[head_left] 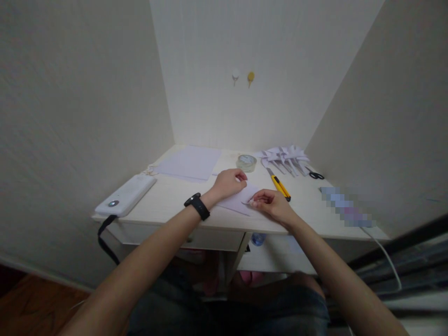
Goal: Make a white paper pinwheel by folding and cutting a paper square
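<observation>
Several folded paper pieces (284, 155) already lie bunched together at the back right of the worktop (175, 196), so I judge that a good share of the folding is behind me, though I cannot count them at this size. One more sheet (235, 201) is in work now: it lies flat near the front edge, between my two hands. My left hand (229, 183) rests on its far side, fingers curled down and pressing it to the surface, a black watch (198, 206) on that wrist. My right hand (271, 201) has its fingertips pinched together on the sheet's right corner, where a small flap looks turned up; whether a crease is already set there I cannot tell. This piece looks early in its folds, since it is still mostly a flat shape, unlike the finished ones. A stack of fresh paper (191, 162) waits at the back left, well apart from my hands, so I reckon more pieces remain. Between the hands and the finished pile lie a yellow knife (279, 185), just beside my right hand, a roll of tape (246, 163) behind it and scissors (316, 175) near the pile; none is being touched. A white power bank (126, 195) sits at the left edge.
</observation>
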`<action>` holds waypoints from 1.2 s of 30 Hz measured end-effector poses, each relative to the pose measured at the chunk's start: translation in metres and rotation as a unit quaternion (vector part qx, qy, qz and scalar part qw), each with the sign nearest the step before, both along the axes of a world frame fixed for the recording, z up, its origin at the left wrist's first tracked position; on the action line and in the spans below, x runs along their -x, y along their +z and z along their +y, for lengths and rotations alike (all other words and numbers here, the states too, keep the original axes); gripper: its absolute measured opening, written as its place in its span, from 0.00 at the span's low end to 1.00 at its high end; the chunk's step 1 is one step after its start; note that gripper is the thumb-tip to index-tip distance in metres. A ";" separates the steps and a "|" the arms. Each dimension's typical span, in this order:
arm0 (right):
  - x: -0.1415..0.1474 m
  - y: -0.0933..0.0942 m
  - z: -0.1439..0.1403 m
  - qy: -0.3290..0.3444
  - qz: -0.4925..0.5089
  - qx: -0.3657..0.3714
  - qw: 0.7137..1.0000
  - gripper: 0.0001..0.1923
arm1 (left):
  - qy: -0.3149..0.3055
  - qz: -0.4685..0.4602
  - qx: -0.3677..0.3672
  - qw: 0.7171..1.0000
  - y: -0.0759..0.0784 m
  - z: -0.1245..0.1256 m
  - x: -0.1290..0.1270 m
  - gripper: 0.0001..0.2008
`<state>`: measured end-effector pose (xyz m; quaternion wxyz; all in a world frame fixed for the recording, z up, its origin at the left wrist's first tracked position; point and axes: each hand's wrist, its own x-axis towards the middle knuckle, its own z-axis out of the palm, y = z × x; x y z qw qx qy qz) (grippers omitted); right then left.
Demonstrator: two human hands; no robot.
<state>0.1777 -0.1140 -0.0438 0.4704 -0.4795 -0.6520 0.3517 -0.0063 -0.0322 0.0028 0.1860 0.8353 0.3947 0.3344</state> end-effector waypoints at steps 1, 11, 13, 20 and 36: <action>0.000 -0.001 -0.001 0.008 0.004 -0.001 1.000 0.18 | -0.015 0.037 -0.017 0.999 0.004 0.006 -0.002 0.11; -0.003 -0.002 -0.001 0.032 -0.055 0.005 0.998 0.14 | -0.086 0.282 0.037 0.955 0.017 0.043 -0.044 0.20; -0.003 -0.003 0.000 0.028 -0.048 0.013 0.998 0.15 | -0.089 0.265 0.049 0.959 0.017 0.045 -0.046 0.17; -0.003 -0.003 0.002 0.029 -0.014 0.035 0.999 0.18 | -0.113 0.218 0.018 0.969 0.022 0.041 -0.028 0.15; -0.004 -0.005 0.000 0.027 0.039 0.047 0.998 0.19 | -0.068 0.008 0.100 0.993 -0.004 -0.013 0.037 0.10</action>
